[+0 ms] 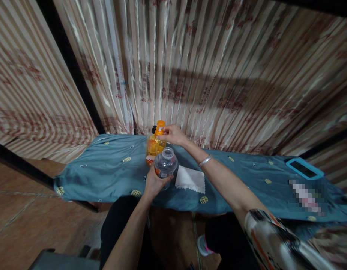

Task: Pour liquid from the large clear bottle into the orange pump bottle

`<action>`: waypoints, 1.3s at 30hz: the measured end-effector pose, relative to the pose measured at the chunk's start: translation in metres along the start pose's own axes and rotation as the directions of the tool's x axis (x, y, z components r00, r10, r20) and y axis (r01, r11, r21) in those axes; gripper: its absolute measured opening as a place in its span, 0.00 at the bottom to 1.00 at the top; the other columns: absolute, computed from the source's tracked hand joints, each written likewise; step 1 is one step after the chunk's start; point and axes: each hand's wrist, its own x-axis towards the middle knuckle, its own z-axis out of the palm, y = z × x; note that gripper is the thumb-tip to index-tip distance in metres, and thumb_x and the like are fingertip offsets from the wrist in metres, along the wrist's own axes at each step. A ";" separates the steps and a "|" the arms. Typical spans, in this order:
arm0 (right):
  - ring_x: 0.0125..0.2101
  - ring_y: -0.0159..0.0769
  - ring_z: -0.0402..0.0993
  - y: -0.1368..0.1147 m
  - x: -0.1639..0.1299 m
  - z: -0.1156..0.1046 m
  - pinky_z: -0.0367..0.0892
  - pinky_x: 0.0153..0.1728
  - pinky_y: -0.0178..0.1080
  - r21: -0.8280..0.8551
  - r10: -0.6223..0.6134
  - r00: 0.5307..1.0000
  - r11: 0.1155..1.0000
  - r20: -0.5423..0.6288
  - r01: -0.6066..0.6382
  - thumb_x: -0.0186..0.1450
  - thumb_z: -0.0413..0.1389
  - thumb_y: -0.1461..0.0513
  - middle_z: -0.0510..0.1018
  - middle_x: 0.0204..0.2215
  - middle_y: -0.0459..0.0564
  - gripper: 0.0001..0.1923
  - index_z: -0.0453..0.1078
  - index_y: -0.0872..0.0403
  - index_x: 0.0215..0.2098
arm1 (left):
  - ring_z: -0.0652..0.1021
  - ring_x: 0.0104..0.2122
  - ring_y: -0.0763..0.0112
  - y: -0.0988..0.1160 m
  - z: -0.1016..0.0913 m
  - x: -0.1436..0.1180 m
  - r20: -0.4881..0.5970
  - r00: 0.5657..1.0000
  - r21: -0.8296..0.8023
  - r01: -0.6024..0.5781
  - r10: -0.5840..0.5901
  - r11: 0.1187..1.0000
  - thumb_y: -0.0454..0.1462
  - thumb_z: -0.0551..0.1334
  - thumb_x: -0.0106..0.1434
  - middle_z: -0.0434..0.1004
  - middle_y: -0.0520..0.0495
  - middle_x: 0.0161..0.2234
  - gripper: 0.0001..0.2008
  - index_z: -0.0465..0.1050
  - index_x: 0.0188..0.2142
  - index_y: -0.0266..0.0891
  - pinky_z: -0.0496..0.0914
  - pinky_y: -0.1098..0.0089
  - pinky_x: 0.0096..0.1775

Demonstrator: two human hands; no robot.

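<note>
We note our left hand (154, 182) wrapped around the clear, uncapped plastic bottle (165, 164) at the bench's (105, 168) near edge; light, thin-walled, apparently empty, best held mid-body. Our right hand (173, 135) pinches the orange pump top of the yellow liquid dispenser bottle (155, 144) just behind.

Dim, blurry, edges warped

Curtained home corner, cloth-covered table (111, 176)
</note>
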 end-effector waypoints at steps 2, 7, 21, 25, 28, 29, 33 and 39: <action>0.26 0.33 0.71 0.002 -0.010 -0.014 0.65 0.33 0.39 -0.008 0.033 0.998 0.999 -0.044 -0.033 0.68 0.74 0.62 0.73 0.23 0.34 0.15 0.75 0.51 0.28 | 0.88 0.61 0.44 0.001 -0.001 0.000 0.005 1.000 -0.001 -0.003 0.003 1.000 0.40 0.86 0.44 0.90 0.38 0.59 0.46 0.75 0.62 0.43 0.81 0.48 0.66; 0.27 0.34 0.71 0.012 -0.041 -0.055 0.65 0.34 0.40 -0.055 0.086 0.981 0.994 -0.173 -0.096 0.68 0.72 0.62 0.74 0.24 0.35 0.12 0.76 0.51 0.30 | 0.86 0.63 0.42 0.000 -0.002 -0.001 -0.010 1.000 0.016 -0.002 0.003 1.000 0.41 0.86 0.43 0.88 0.36 0.62 0.51 0.72 0.66 0.43 0.79 0.47 0.67; 0.36 0.43 0.85 0.054 -0.148 -0.102 0.79 0.45 0.47 -0.147 0.092 0.969 0.981 -0.228 -0.127 0.68 0.73 0.55 0.90 0.34 0.45 0.10 0.83 0.52 0.36 | 0.81 0.70 0.46 0.044 -0.020 -0.054 -0.029 0.730 0.100 -0.678 0.683 0.728 0.44 0.77 0.69 0.81 0.36 0.69 0.38 0.68 0.74 0.46 0.77 0.47 0.72; 0.41 0.47 0.88 0.056 -0.158 -0.105 0.80 0.52 0.52 -0.112 0.064 0.975 0.990 -0.212 -0.090 0.67 0.73 0.54 0.93 0.37 0.49 0.11 0.85 0.52 0.39 | 0.81 0.71 0.49 0.036 0.030 -0.060 0.206 0.717 0.009 -0.682 0.666 0.732 0.41 0.74 0.72 0.78 0.37 0.73 0.40 0.63 0.78 0.51 0.77 0.49 0.72; 0.45 0.50 0.89 0.055 -0.164 -0.106 0.79 0.56 0.56 -0.059 0.044 0.982 0.997 -0.181 -0.056 0.67 0.71 0.53 0.94 0.41 0.51 0.12 0.87 0.52 0.43 | 0.69 0.80 0.41 0.012 0.067 -0.043 0.236 0.834 -0.006 -0.511 0.498 0.859 0.45 0.79 0.65 0.64 0.31 0.81 0.56 0.51 0.83 0.48 0.68 0.42 0.78; 0.46 0.50 0.89 0.054 -0.166 -0.106 0.79 0.57 0.57 -0.037 0.040 0.985 0.998 -0.169 -0.047 0.66 0.71 0.53 0.94 0.43 0.52 0.13 0.87 0.52 0.44 | 0.66 0.82 0.39 0.006 0.077 -0.036 0.231 0.863 -0.018 -0.458 0.450 0.889 0.46 0.81 0.62 0.61 0.29 0.83 0.59 0.50 0.83 0.48 0.65 0.40 0.79; 0.46 0.49 0.89 0.055 -0.171 -0.098 0.79 0.56 0.56 0.053 0.043 0.987 0.998 -0.153 -0.035 0.65 0.71 0.52 0.94 0.43 0.52 0.14 0.87 0.52 0.44 | 0.65 0.82 0.36 -0.002 0.103 -0.009 0.212 0.919 -0.053 -0.330 0.333 0.943 0.47 0.84 0.55 0.61 0.26 0.82 0.63 0.52 0.82 0.44 0.64 0.38 0.79; 0.33 0.41 0.80 0.067 -0.170 -0.070 0.76 0.44 0.49 0.133 0.100 0.940 0.989 -0.325 -0.060 0.63 0.74 0.41 0.84 0.31 0.43 0.24 0.78 0.50 0.34 | 0.83 0.63 0.39 0.017 0.114 0.018 0.243 0.917 -0.013 -0.322 0.316 0.947 0.47 0.86 0.48 0.86 0.35 0.62 0.44 0.77 0.62 0.42 0.75 0.42 0.68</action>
